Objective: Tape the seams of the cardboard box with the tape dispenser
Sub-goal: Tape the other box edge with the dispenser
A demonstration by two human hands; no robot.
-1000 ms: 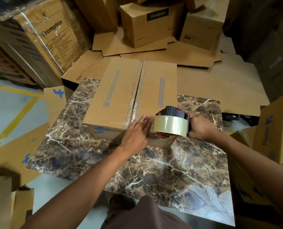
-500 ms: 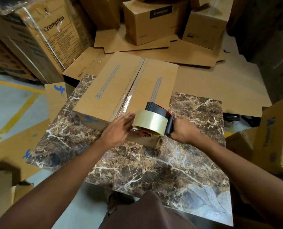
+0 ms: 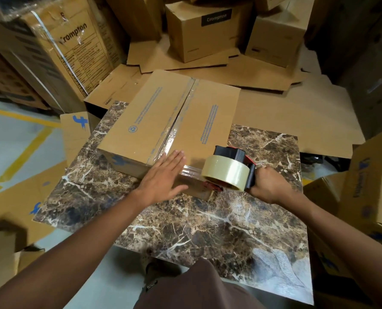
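A closed cardboard box point(image 3: 163, 128) lies flat on a brown marble-patterned table point(image 3: 208, 230), set toward the table's far left part, with its long top seam running away from the person. Clear tape point(image 3: 176, 128) already covers that top seam from the far edge to the near edge, where it looks wrinkled and shiny. The left hand point(image 3: 163, 178) lies flat and open on the box's near edge, fingers stretched out and pressing on the tape where it folds over the corner; it grips nothing. The right hand point(image 3: 267, 184) is closed around the handle of a tape dispenser point(image 3: 230, 170), a black and red tool carrying a fat roll of clear tape. The dispenser sits at the box's near right corner, its roll facing the person and its red front part against the near side of the box, low by the tabletop. A short strip of tape stretches from the roll toward the left hand's fingers. Around the table, flattened cardboard sheets point(image 3: 285, 117) cover the floor, and other boxes point(image 3: 208, 30) stand stacked behind, some printed with the name Crompton. More boxes stand at the right. A yellow line point(image 3: 23, 152) runs on the grey floor at the left.
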